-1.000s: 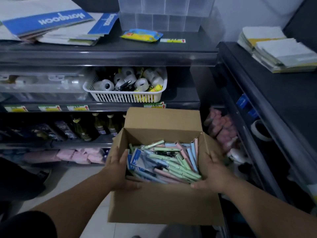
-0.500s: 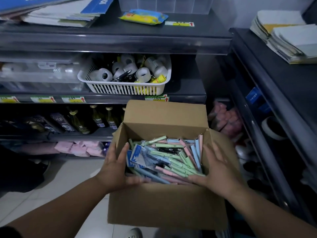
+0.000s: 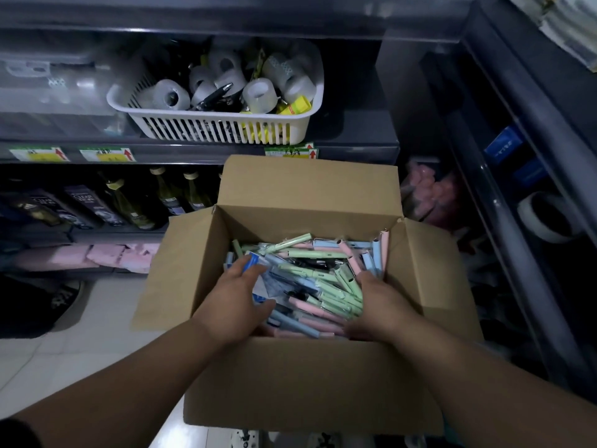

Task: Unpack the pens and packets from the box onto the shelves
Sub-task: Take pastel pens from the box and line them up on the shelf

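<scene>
An open cardboard box (image 3: 310, 383) sits low in front of the shelves, filled with green, pink and blue pens (image 3: 323, 276) and blue-and-clear packets (image 3: 258, 258). Both my hands are inside it. My left hand (image 3: 235, 299) lies on the blue packets at the left of the pile, fingers over them and thumb spread. At the right side, my right hand (image 3: 378, 305) rests on the pens, its fingertips dipping among them near the box wall. The dark shelf (image 3: 193, 153) runs just behind the box.
A white basket (image 3: 219, 130) of tape rolls and yellow items stands on the shelf above the box. Bottles (image 3: 168, 195) and pink packs (image 3: 106, 253) fill the lower shelves. A second shelf unit (image 3: 517, 189) with a tape roll (image 3: 546, 218) stands close on the right. Tiled floor (image 3: 80, 344) lies to the left.
Both hands left the box's side edges and moved inward onto the pens and packets. The view tilted down and closer to the box.
</scene>
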The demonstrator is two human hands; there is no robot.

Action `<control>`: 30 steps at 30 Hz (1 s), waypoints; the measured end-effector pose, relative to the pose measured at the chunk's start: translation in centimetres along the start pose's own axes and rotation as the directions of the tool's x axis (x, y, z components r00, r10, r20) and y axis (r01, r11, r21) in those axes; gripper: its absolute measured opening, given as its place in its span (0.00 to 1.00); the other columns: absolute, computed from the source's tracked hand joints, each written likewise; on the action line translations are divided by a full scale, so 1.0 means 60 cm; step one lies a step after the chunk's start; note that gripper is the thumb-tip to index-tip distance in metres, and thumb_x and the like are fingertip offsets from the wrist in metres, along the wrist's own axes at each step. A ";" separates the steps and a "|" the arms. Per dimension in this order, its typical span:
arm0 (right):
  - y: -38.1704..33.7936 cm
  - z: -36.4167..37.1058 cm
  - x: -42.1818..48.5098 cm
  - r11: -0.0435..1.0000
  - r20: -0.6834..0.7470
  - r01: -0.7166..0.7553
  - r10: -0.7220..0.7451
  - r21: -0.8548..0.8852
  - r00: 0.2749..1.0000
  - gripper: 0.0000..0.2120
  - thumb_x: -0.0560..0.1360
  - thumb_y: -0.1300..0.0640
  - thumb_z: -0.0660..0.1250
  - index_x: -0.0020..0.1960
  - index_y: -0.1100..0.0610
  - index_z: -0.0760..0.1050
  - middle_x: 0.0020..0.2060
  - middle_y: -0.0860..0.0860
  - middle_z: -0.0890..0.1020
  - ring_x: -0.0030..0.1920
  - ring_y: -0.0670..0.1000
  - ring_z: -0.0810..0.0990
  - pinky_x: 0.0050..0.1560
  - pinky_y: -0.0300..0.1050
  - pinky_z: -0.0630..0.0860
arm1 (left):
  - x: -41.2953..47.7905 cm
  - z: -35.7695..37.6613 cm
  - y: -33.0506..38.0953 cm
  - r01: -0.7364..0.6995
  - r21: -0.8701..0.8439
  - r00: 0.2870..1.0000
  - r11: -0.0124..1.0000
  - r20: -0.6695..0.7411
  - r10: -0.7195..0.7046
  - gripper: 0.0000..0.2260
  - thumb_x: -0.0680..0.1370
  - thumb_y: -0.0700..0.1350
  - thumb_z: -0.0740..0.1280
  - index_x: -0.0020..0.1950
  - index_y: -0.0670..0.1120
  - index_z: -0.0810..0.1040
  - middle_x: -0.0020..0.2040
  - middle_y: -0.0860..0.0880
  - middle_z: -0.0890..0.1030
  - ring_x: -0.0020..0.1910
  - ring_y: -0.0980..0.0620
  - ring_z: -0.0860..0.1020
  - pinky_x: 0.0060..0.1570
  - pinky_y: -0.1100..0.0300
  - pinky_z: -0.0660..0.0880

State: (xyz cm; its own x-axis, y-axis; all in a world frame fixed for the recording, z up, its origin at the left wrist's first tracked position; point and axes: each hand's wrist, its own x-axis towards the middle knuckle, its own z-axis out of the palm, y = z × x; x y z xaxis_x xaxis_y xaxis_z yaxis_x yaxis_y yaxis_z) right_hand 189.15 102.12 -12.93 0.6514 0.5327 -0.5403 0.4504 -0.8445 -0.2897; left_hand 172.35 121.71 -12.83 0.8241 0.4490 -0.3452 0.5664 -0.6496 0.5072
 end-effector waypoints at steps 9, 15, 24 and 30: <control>0.005 -0.004 0.003 0.999 -0.045 0.045 -0.046 -0.016 0.998 0.19 0.69 0.50 0.71 0.58 0.54 0.75 0.56 0.53 0.79 0.56 0.53 0.77 0.52 0.41 0.71 | 0.008 0.000 0.033 -0.024 -0.024 0.997 0.999 0.071 0.026 0.21 0.78 0.52 0.65 0.70 0.52 0.69 0.71 0.52 0.70 0.66 0.54 0.71 0.59 0.66 0.66; 0.007 -0.010 0.000 0.994 0.021 -0.007 0.004 0.114 1.000 0.18 0.73 0.49 0.69 0.60 0.53 0.73 0.53 0.52 0.81 0.52 0.53 0.79 0.50 0.42 0.74 | 0.038 0.026 0.100 0.106 -0.071 0.942 0.992 0.326 -0.077 0.15 0.79 0.47 0.62 0.64 0.46 0.77 0.60 0.46 0.79 0.57 0.50 0.76 0.53 0.62 0.71; 0.017 -0.010 0.002 0.936 0.032 0.089 -0.106 0.340 0.994 0.10 0.73 0.49 0.70 0.48 0.55 0.77 0.44 0.50 0.83 0.47 0.50 0.81 0.47 0.44 0.76 | 0.052 0.076 0.151 0.561 -0.636 0.809 0.530 0.556 -0.190 0.12 0.78 0.52 0.66 0.46 0.42 0.77 0.37 0.48 0.84 0.37 0.53 0.83 0.40 0.58 0.82; 0.012 -0.016 -0.007 0.793 0.057 0.155 -0.232 0.589 0.971 0.19 0.76 0.66 0.67 0.66 0.55 0.74 0.56 0.45 0.81 0.51 0.34 0.79 0.52 0.28 0.73 | 0.061 0.094 0.169 0.521 -0.786 0.850 0.332 0.446 -0.279 0.13 0.78 0.48 0.67 0.57 0.45 0.69 0.43 0.40 0.84 0.37 0.41 0.84 0.36 0.48 0.81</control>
State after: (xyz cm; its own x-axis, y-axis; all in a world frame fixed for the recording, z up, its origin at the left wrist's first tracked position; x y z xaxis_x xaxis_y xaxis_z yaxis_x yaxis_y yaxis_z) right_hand 189.80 101.35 -12.13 0.4932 0.7100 -0.5026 0.0981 -0.6195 -0.7788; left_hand 181.15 113.30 -13.43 0.5441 0.2895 -0.7875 0.6148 0.5012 0.6090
